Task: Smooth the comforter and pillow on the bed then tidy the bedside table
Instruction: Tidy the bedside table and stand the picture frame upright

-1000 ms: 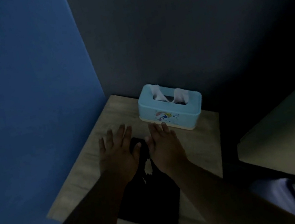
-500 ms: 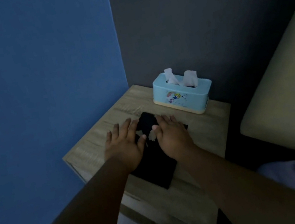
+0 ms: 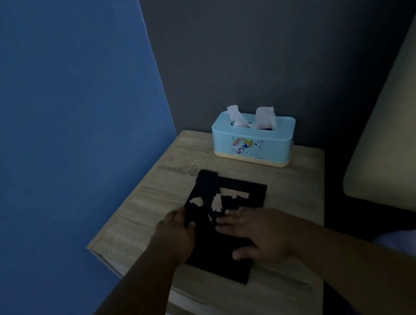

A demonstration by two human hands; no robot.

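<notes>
Two hands work at the middle of the wooden bedside table [image 3: 292, 198], both on a flat black sheet [image 3: 218, 252] that lies askew across the top. The room is dim, and the sheet is so dark that its material cannot be told. A narrower black strip [image 3: 207, 185] rests over its far corner, pointing toward 12 o'clock, with pale irregular patches showing just below it.

The left hand [image 3: 175, 232] sits at 9 o'clock of the sheet, fingers curled, and pinches its left edge. The right hand [image 3: 259, 231] lies at about 3 o'clock of the sheet, palm down, fingers straight and spread, pressing flat on the black surface.

At 1 o'clock on the table top, close to the back edge and apart from the sheet, stands a light-blue tissue box [image 3: 254, 143] with a cream base. Two white tissues [image 3: 265, 116] stick up from its slot. Its front carries a cartoon print with a rainbow and a small figure; any lettering there is too small to read.

A blue wall [image 3: 57, 128] fills the side toward 9 o'clock and a dark grey wall [image 3: 263, 36] rises at 12 o'clock. The beige edge of the bed [image 3: 403, 123] lies at 3 o'clock, just beside the table.
</notes>
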